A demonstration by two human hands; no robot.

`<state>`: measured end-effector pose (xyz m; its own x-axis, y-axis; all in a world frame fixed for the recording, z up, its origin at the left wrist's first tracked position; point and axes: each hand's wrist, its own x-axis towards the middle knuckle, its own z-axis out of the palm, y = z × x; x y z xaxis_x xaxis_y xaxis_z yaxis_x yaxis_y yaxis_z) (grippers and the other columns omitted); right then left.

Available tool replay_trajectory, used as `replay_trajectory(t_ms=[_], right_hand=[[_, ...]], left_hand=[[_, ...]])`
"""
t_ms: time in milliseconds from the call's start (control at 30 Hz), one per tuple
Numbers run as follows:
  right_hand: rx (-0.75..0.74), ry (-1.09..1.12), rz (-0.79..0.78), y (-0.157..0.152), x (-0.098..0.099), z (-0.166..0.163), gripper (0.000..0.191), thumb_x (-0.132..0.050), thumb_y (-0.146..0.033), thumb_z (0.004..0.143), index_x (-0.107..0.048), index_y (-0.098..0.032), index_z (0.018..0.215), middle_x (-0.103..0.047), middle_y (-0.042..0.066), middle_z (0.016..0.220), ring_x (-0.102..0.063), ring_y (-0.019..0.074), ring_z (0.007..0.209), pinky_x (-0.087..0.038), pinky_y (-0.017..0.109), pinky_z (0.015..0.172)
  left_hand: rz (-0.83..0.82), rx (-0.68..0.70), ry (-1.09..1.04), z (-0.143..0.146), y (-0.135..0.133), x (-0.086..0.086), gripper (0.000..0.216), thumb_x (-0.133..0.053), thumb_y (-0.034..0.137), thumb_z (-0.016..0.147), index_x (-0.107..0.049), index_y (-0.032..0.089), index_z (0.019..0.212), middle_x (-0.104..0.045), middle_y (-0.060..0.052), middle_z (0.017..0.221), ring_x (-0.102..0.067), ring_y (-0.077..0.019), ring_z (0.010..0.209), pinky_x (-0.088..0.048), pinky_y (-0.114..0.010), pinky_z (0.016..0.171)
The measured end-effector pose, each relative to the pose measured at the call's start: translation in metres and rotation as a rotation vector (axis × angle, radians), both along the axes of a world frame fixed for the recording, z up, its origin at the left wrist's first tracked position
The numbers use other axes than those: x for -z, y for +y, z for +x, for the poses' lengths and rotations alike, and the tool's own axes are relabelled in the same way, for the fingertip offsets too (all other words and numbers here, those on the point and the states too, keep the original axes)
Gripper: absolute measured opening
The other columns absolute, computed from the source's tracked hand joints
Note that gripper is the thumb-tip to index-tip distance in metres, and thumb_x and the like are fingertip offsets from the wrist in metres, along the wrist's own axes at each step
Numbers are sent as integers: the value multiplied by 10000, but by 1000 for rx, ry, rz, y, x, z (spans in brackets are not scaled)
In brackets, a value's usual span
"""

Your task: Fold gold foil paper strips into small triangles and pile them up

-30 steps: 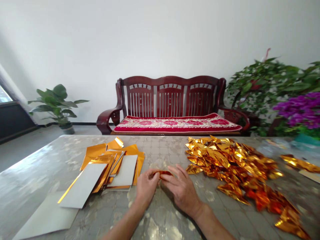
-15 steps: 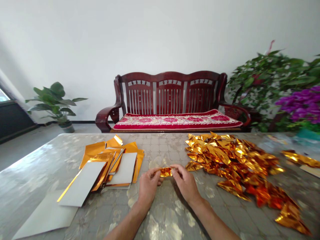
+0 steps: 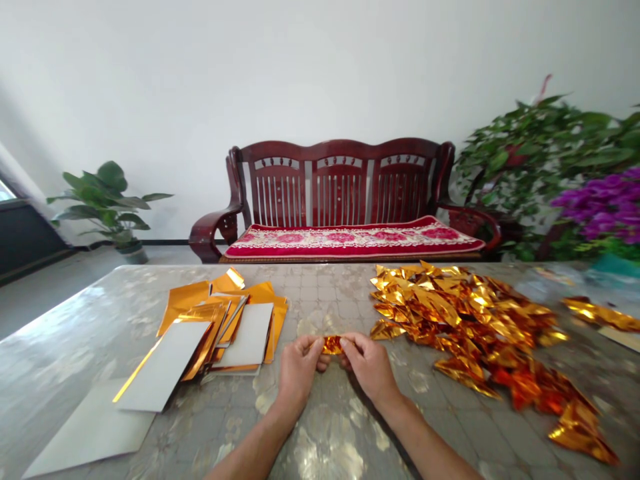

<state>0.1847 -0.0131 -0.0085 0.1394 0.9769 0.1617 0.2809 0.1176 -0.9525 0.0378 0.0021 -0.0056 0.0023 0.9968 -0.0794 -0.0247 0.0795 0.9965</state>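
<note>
A small folded piece of gold foil paper point(image 3: 332, 345) is pinched between both my hands just above the table point(image 3: 330, 440). My left hand point(image 3: 299, 372) grips its left end with closed fingers. My right hand point(image 3: 369, 367) grips its right end the same way. To the left lies a stack of flat gold and white foil sheets point(image 3: 220, 330). To the right spreads a heap of folded gold foil pieces point(image 3: 470, 320).
A dark red wooden bench point(image 3: 345, 200) with a red patterned cushion stands behind the table. A potted plant point(image 3: 107, 203) is at the far left. Green plants with purple flowers point(image 3: 575, 180) fill the right. More foil point(image 3: 600, 315) lies at the right edge.
My right hand has lifted off the table and drawn closer to my left, and both now pinch the foil piece tighter. The view has tilted slightly.
</note>
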Motion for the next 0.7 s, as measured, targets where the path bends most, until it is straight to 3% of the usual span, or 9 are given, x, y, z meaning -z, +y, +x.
replay_trajectory(t_ms=[433,700], right_hand=[[-8,-62,38,-2,-1,1,309,-493,-374,888,-725,-171,914,-718,39,683,-643,179,569,-499,254,527],[-4,-146,78,-2,-3,3,310,-475,-333,883,-741,-180,928,-741,47,767,-673,197,690,-518,269,640]], left_hand=[[83,27,79,0,-2,6,359,-610,472,802,-706,126,812,-690,-36,565,-640,-155,497,-517,-237,524],[52,59,60,1,0,10,365,-589,473,808,-705,127,826,-689,-36,566,-647,-170,508,-528,-257,530]])
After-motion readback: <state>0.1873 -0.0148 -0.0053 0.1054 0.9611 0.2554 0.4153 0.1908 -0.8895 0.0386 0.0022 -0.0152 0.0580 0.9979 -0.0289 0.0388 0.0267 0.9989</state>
